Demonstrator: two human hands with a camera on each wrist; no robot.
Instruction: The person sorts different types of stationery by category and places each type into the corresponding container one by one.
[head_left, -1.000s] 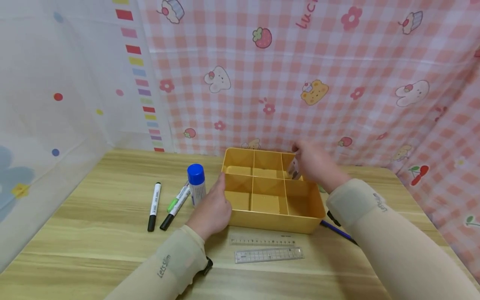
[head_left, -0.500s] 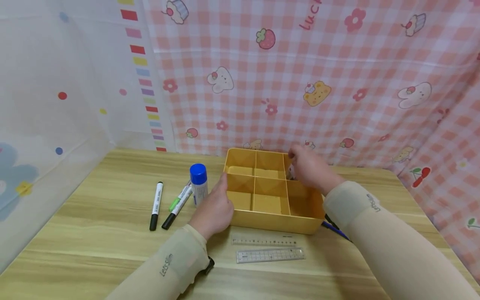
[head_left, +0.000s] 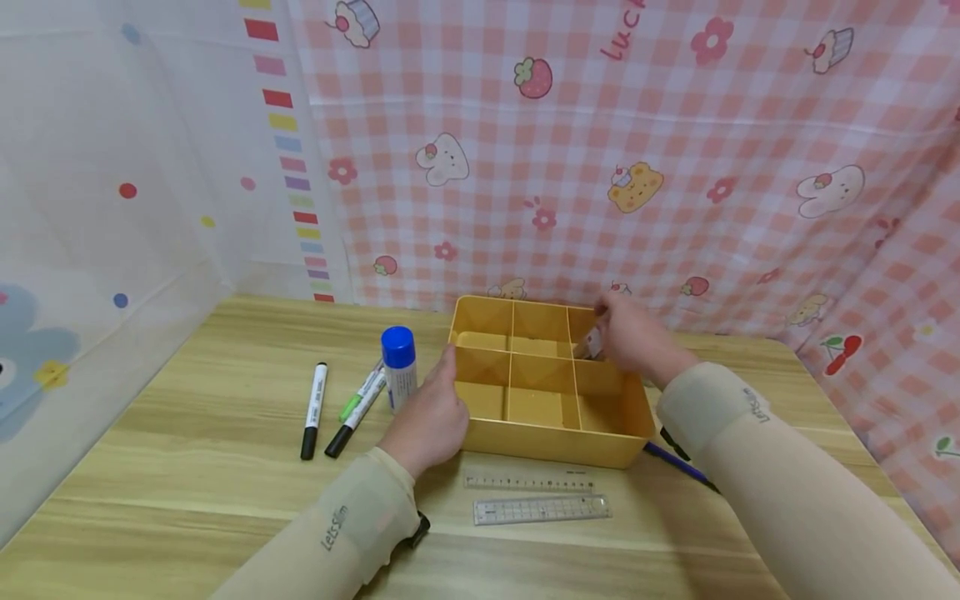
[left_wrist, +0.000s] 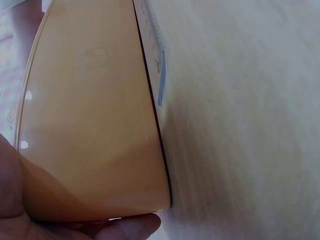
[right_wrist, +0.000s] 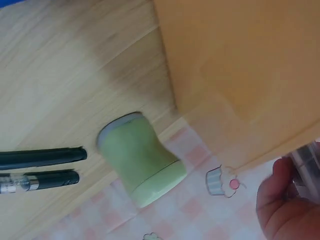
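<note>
The right forearm reaches forward over the right wall of the yellow box point(head_left: 555, 446), with the wrist bent inward and the right hand point(head_left: 637, 329) at the rim of the rear right compartment. The grip is narrow: thumb and fingers pinch a small pale item point(head_left: 593, 343) (partly see-through in the right wrist view). The item sits at the fingertips, within that compartment; whether it touches the floor there cannot be judged, as the hand covers much of it.

The left hand point(head_left: 430, 421) lies against the left wall near the front corner, thumb extended toward the rim, fingers laid along the outside. It presses on the box rather than closing round anything.

Just left of the left hand stands a glue stick point(head_left: 400, 375), upright, with a marker point(head_left: 313, 412) lying farther out. Two clear rulers point(head_left: 542, 508) lie to the right of the left wrist. Outside the box, near the right hand, are a green object point(right_wrist: 142, 157) and two dark pens point(right_wrist: 42, 159).
</note>
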